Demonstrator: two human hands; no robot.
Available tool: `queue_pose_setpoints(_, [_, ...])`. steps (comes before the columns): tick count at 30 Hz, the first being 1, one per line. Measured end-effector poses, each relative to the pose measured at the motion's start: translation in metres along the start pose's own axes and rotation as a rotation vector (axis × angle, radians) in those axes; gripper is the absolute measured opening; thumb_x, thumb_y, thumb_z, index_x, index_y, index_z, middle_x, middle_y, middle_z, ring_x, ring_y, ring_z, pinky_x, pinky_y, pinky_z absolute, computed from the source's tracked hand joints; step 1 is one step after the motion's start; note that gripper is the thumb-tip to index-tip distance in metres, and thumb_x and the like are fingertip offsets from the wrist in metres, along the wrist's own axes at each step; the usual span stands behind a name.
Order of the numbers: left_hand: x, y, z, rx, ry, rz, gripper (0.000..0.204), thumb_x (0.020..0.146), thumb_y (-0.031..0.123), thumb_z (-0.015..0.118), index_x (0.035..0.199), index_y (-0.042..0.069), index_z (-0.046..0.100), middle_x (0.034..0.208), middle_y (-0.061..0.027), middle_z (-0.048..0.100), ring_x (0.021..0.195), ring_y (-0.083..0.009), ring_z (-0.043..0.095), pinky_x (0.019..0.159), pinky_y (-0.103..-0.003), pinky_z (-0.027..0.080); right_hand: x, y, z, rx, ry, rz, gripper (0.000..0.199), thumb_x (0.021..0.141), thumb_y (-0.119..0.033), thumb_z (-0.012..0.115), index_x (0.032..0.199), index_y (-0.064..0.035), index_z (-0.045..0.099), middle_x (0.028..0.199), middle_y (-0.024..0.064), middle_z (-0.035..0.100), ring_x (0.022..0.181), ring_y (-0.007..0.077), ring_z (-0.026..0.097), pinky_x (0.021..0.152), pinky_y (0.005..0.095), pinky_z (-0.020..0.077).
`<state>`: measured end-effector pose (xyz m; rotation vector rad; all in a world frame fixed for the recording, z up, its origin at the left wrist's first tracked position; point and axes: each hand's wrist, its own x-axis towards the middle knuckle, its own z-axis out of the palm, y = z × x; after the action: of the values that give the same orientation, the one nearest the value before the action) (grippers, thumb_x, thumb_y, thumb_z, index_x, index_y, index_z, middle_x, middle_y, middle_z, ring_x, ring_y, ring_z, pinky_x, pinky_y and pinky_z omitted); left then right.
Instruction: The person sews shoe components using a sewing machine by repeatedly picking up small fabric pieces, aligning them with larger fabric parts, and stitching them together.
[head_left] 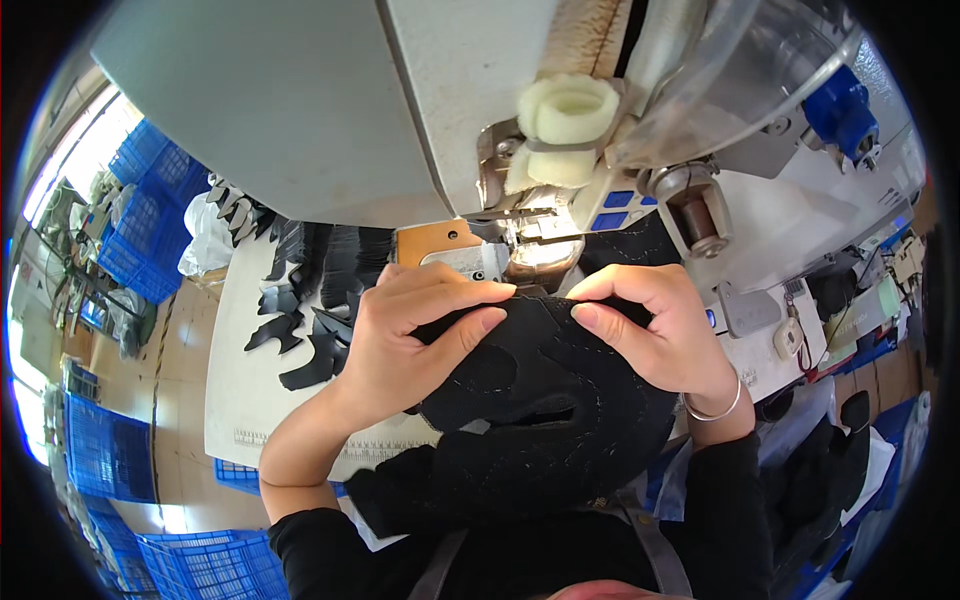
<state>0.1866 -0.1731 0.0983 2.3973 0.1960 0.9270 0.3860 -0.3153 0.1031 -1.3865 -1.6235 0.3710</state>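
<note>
A black fabric piece (pixel 540 375) with pale stitch lines and a slit-like opening hangs over the table's near edge toward my lap. With thumb and fingers, my left hand (pixel 410 335) pinches its upper edge on the left. My right hand (pixel 655 325), a bangle at the wrist, pinches the same edge a little to the right. Just beyond my fingertips is the lit needle area (pixel 540 245) of a sewing machine (pixel 440 150). The fabric edge lies close in front of it; whether it is under the foot I cannot tell.
Stacked black cut pieces (pixel 345 265) lie left on the white table (pixel 240 350), with loose ones nearer. A brown thread spool (pixel 697 222) sits right of the needle area. Blue crates (pixel 110 450) stand on the floor at left. Black material and plastic (pixel 830 470) are piled at right.
</note>
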Motion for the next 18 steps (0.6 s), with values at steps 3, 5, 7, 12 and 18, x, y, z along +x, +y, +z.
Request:
queue_pose_setpoints(3, [0.009,-0.006,-0.003,-0.008,-0.008,-0.011,0.015,0.080,0.006,0.073,0.095,0.005,0.072,0.075,-0.0091,0.065,0.072,-0.0205,0.062,0.073,-0.033,0.047,0.004,0.007,0.005,-0.013,0.032,-0.022,0.014,0.086,-0.013,0.069,0.092,-0.0008,0.066,0.070,0.0097,0.063,0.058,0.0158,0.058,0.057,0.0268,0.0447])
queue_pose_setpoints(5, [0.015,-0.013,-0.011,-0.170,-0.079,-0.197,0.015,0.082,0.009,0.073,0.096,0.002,0.072,0.082,-0.0086,0.069,0.080,-0.0166,0.064,0.075,-0.030,0.048,0.007,0.008,0.006,-0.027,0.041,-0.037,0.015,0.085,-0.013,0.070,0.092,-0.0005,0.066,0.069,0.0090,0.064,0.058,0.0139,0.058,0.057,0.0270,0.0447])
queue_pose_setpoints(7, [0.021,-0.026,-0.013,-0.271,-0.125,-0.210,0.017,0.084,0.013,0.074,0.098,0.003,0.074,0.091,-0.0046,0.070,0.086,-0.0112,0.062,0.079,-0.027,0.049,0.008,0.008,0.005,0.033,0.046,0.124,0.021,0.084,-0.010,0.072,0.102,-0.0003,0.066,0.076,0.0012,0.065,0.063,0.0054,0.051,0.060,0.0224,0.0403])
queue_pose_setpoints(12, [0.038,-0.034,-0.019,-0.133,-0.167,-0.277,0.025,0.081,0.021,0.077,0.098,0.003,0.072,0.091,-0.0070,0.072,0.086,-0.0149,0.064,0.080,-0.029,0.050,0.015,0.018,0.015,0.464,0.160,0.254,0.019,0.088,-0.011,0.069,0.077,-0.0012,0.058,0.067,-0.0073,0.050,0.061,0.0010,0.038,0.055,0.0201,0.0315])
queue_pose_setpoints(18, [0.053,-0.047,-0.028,-0.296,-0.207,-0.257,0.025,0.081,0.020,0.077,0.098,0.002,0.071,0.086,-0.0053,0.071,0.077,-0.0140,0.065,0.072,-0.028,0.052,0.021,0.026,0.016,0.484,0.120,0.210,0.040,0.089,-0.010,0.065,0.055,-0.0039,0.045,0.055,-0.0087,0.039,0.055,0.0020,0.029,0.050,0.0241,0.0236])
